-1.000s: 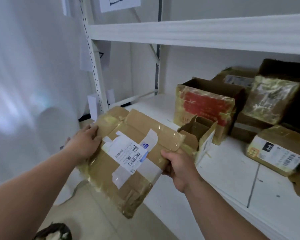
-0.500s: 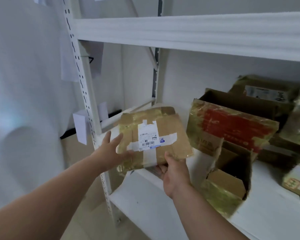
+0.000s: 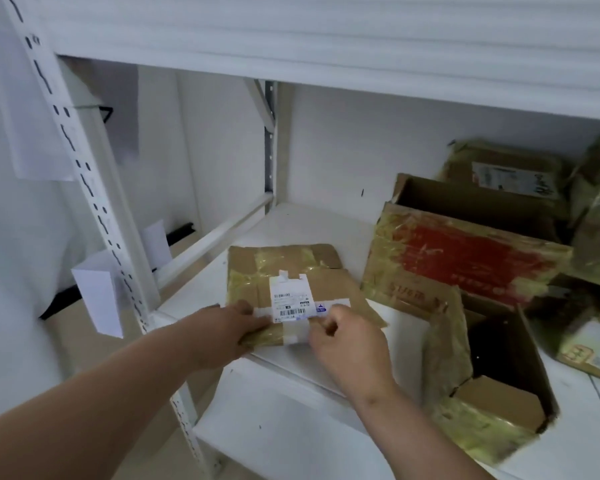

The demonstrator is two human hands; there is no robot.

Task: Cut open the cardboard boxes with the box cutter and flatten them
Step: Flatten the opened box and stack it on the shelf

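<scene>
Here, the flattened brown cardboard box with a white shipping label (image 3: 293, 285) lies flat on the white shelf board (image 3: 326, 223), at the left end near the front edge, well apart from the back wall. The left hand (image 3: 229, 327) rests on the near left corner with fingers extended, pressing the cardboard down so that it stays flat. The right hand (image 3: 343, 337) is at the near edge with fingers curled; whether it pinches the tape strip there or only touches it cannot be told. No box cutter is visible. To the right, just beside the flat piece, the red-printed taped cardboard box (image 3: 465, 261) stands open at the top, and the small open brown box with yellowed tape (image 3: 492, 382) sits at the shelf front. Judgement: stacking flattened stock at the left keeps it separate from boxes not yet cut, which remain on the right.
</scene>
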